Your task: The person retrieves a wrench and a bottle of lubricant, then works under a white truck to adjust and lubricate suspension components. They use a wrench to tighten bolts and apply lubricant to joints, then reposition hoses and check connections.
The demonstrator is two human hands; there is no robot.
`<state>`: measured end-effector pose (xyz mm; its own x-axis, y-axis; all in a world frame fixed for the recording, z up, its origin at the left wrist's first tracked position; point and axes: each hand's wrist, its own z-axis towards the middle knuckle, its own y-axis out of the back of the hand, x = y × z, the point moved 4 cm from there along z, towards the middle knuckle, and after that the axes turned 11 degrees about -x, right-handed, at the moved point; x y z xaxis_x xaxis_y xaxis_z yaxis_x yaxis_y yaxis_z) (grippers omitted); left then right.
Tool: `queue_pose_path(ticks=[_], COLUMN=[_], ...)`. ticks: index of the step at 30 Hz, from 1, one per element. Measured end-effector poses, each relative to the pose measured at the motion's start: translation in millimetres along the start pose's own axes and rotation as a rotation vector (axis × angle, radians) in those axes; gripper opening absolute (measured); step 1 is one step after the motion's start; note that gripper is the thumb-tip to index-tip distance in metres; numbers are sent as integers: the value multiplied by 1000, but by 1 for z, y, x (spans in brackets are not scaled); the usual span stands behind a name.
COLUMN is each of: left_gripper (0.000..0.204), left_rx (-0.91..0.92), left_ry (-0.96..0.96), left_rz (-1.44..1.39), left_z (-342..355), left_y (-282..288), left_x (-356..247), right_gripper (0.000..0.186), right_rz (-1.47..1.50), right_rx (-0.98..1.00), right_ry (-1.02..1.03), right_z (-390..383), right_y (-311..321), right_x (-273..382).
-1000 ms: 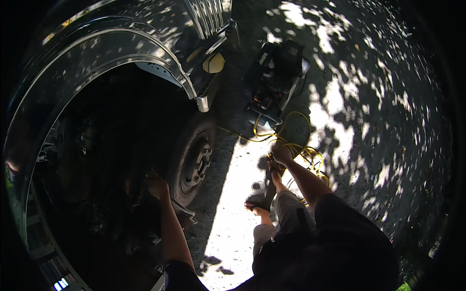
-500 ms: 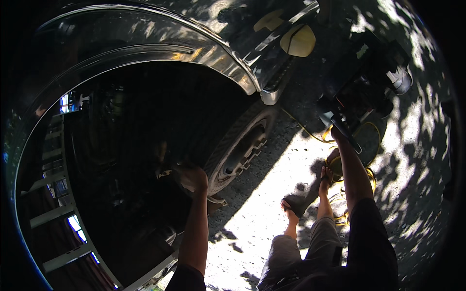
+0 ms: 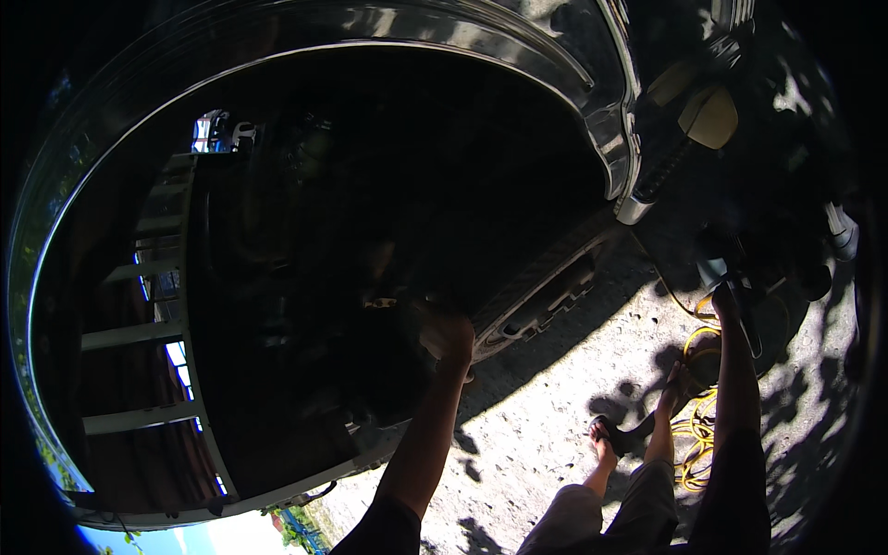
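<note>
Head view: where are the hands, relative to the wheel (image 3: 546, 298)?

Left hand (image 3: 448, 333) is just left of it, in the dark at its inboard side. Small brass-coloured part (image 3: 380, 302) is farther left, near that hand. Right hand (image 3: 726, 301) is well right of the wheel, at the pale-faced dark unit (image 3: 712, 270).

Fingers?

Can't tell, either side. Left ones are lost in shadow, right ones too dark and small. Spread unknown, no grip confirmed.

What could go wrong?

My read: scraped or pinched left knuckles, since the space inboard of the wheel is unlit and hard to see into. Balance too, with the arms spread to both sides of the wheel. A tug on the yellow line (image 3: 705, 407) could snag a foot.

Anything in the way?

Wheel itself crowds the left hand. Wheel arch (image 3: 425, 44) curves above it. Bumper end (image 3: 634, 212) sits just up and right of the wheel, tan lamp (image 3: 710, 118) beyond that. Yellow loops lie down-right of the wheel, right beside one foot (image 3: 673, 377). Pale slatted frame (image 3: 134, 420) is well left of the wheel.
</note>
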<state>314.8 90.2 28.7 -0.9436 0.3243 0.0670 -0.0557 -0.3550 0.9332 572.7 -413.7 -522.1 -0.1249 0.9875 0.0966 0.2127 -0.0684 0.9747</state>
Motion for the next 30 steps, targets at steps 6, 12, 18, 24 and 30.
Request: queue_pose_path(ticks=[6,12,18,24,30], left_gripper=[41,42,46,47,46], left_rx=[-93,-71,-99,-164,-86], left_ry=[-36,-25,-64,-68,-40], left_rz=[-44,-61,-79,-79,-61], left_z=[0,-2,0,0,-1], left_y=[8,8,2,-1,-1], left_x=[-7,-7,-1,0,0], right_gripper=[56,56,56,55,55], right_rz=[97,105,99,101,88], right_rx=[-153,-187,-194,-202,-208], right_ry=[-67,-87,-87,-85,-73], right_z=[-3,-6,-6,-4,0], right_y=[22,29,30,31,32], right_x=[5,4,5,6,7])
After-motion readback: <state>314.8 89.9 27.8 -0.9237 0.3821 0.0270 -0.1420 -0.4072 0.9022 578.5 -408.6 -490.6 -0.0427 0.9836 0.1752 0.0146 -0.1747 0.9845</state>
